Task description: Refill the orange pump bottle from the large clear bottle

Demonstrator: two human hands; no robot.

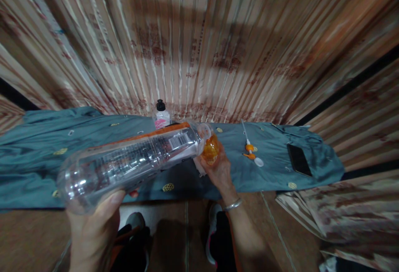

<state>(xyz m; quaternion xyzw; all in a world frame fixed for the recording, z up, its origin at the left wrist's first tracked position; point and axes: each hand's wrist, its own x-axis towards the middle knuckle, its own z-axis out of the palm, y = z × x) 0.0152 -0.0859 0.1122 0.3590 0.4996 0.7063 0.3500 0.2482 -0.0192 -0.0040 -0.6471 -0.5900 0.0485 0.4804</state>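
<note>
The left hand (pixel 93 226) grips a large clear bottle (pixel 131 159) tipped on its side above the teal cloth (pixel 37 155). The right hand (pixel 220 172) clasps a small orange bottle (pixel 210 149) at its mouth. A pump nozzle (pixel 251 149) lies on the cloth just right of that hand.

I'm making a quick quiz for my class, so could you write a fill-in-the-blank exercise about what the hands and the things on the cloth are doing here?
1. The left hand holds a large clear bottle tipped on its ____.
2. The right hand holds a small container of ____ colour at the big bottle's mouth.
3. The little bottle standing on the blue cloth has a ____ cap.
4. A dark phone lies on the cloth to the ____ of the pump.

Missing words: side; orange; black; right
</note>
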